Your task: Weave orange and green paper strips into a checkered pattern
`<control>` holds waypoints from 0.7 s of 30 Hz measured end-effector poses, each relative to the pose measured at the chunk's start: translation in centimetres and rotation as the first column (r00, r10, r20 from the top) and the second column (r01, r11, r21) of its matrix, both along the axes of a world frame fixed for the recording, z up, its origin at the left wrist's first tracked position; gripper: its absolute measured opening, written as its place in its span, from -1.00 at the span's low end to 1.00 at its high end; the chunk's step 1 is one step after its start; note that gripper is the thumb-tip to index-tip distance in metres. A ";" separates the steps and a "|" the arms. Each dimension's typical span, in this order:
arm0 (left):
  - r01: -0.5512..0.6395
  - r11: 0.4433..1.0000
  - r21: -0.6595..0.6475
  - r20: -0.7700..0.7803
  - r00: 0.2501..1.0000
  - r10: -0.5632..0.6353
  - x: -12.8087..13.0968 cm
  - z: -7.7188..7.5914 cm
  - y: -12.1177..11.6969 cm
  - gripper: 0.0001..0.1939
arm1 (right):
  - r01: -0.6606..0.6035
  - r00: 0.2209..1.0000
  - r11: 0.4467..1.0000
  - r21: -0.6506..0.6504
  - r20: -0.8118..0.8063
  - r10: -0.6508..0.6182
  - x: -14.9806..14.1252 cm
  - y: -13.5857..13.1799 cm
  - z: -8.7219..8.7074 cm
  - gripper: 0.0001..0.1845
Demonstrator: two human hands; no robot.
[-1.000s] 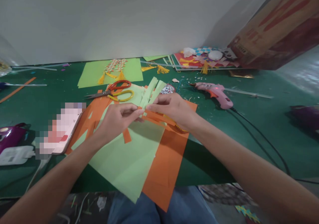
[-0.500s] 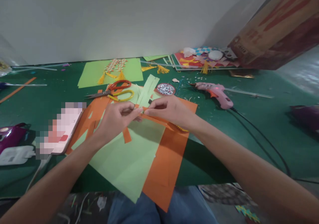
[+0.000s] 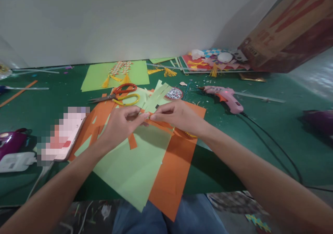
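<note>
- Several narrow, pale green paper strips (image 3: 158, 97) rise from the spot where two bare hands meet, leaning away from the person and crossing a narrow orange paper strip (image 3: 160, 123).
- The left hand (image 3: 123, 121) has its thumb and forefinger pressed together on these paper strips.
- The right hand (image 3: 179, 115) pinches there too, its fingertips just beside the left's; from where I stand, I can't tell which strip each one grips.
- Beneath both hands lies a large, light green paper sheet (image 3: 130, 168), with a large orange paper sheet (image 3: 177, 164) partly under it. Their near corners hang past the table edge, above the person's blue jeans (image 3: 195, 213).
- One short orange paper piece (image 3: 132, 141) lies on the green sheet, on the near side of the left hand.
- Just beyond the left hand rest metal scissors (image 3: 113, 96) with one red and one yellow handle loop, blades pointing left.
- Just beyond the right hand sits a round, red-rimmed dish (image 3: 174, 93) of small whitish pieces.
- Well to the right of the right hand, a pink glue gun (image 3: 226, 97) with an orange trigger lies on the green tabletop (image 3: 273, 119).
- Left of the left hand is a pink-edged phone (image 3: 61, 137), its screen blurred.
- Far beyond both hands, a woven orange-and-white paper piece (image 3: 121, 67) with yellow tassels (image 3: 126, 79) lies on a bright green sheet (image 3: 96, 76).
</note>
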State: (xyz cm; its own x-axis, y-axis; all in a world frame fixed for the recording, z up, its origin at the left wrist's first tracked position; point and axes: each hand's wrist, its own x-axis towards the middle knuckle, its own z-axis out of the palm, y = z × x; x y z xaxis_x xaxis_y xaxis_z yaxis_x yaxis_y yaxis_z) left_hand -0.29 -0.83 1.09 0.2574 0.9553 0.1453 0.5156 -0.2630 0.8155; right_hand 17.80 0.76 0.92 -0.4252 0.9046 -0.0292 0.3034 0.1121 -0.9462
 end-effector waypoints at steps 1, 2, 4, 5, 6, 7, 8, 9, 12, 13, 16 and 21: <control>-0.002 1.000 -0.001 0.001 1.000 0.002 0.0 0.0 0.0 -0.69 | -0.002 1.000 1.000 0.001 -0.001 0.002 0.0 0.0 0.0 -0.70; -0.003 1.000 -0.003 0.001 1.000 0.003 0.0 0.1 0.0 -0.69 | -0.003 1.000 1.000 0.002 0.000 0.003 0.0 0.0 0.0 -0.70; 0.000 1.000 -0.002 -0.003 1.000 0.000 0.0 0.0 0.0 -0.70 | -0.007 1.000 1.000 0.001 0.008 0.007 0.0 0.0 0.0 -0.69; 0.002 1.000 0.002 -0.004 1.000 -0.002 0.0 0.0 0.0 -0.70 | -0.009 1.000 1.000 -0.001 0.011 0.009 0.0 0.0 0.0 -0.67; 0.006 1.000 0.005 -0.002 1.000 -0.006 0.0 0.0 0.0 -0.70 | -0.011 1.000 1.000 -0.003 0.014 0.011 0.1 -0.1 -0.1 -0.66; 0.010 1.000 0.008 -0.001 1.000 -0.010 -0.1 0.0 0.0 -0.69 | -0.016 1.000 1.000 -0.005 0.016 0.016 0.1 -0.1 -0.1 -0.64; 0.011 1.000 0.012 0.000 1.000 -0.011 -0.1 -0.1 0.0 -0.68 | -0.023 1.000 1.000 -0.006 0.019 0.023 0.2 0.0 -0.1 -0.61; 0.007 1.000 0.014 0.000 1.000 -0.007 -0.1 -0.1 0.0 -0.67 | -0.030 0.999 1.000 -0.005 0.022 0.030 0.3 0.0 0.0 -0.59; -0.014 1.000 0.012 0.022 1.000 0.014 -0.3 -0.2 0.1 -0.67 | -0.045 0.998 0.999 -0.005 0.039 0.046 0.4 0.1 0.0 -0.62; -0.024 1.000 0.016 0.039 0.999 0.023 -0.3 -0.2 0.2 -0.67 | -0.043 0.998 0.999 -0.006 0.048 0.043 0.4 0.2 0.1 -0.66; -0.041 0.999 0.033 0.081 0.996 0.038 -0.4 -0.4 0.3 -0.63 | -0.031 0.998 1.000 -0.001 0.049 0.031 0.5 0.4 0.1 -0.76; -0.050 0.998 0.047 0.076 0.996 0.046 -0.4 -0.5 0.3 -0.62 | -0.002 1.000 0.999 0.039 0.017 0.002 0.5 0.4 -0.2 -0.78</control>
State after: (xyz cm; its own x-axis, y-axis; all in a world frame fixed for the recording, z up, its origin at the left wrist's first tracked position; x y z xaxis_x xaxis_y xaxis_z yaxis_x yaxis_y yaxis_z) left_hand -0.71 -0.50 0.62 0.1981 0.9576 0.2092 0.4668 -0.2799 0.8389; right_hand 18.28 1.19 0.70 -0.4269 0.9043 -0.0010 0.3190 0.1496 -0.9359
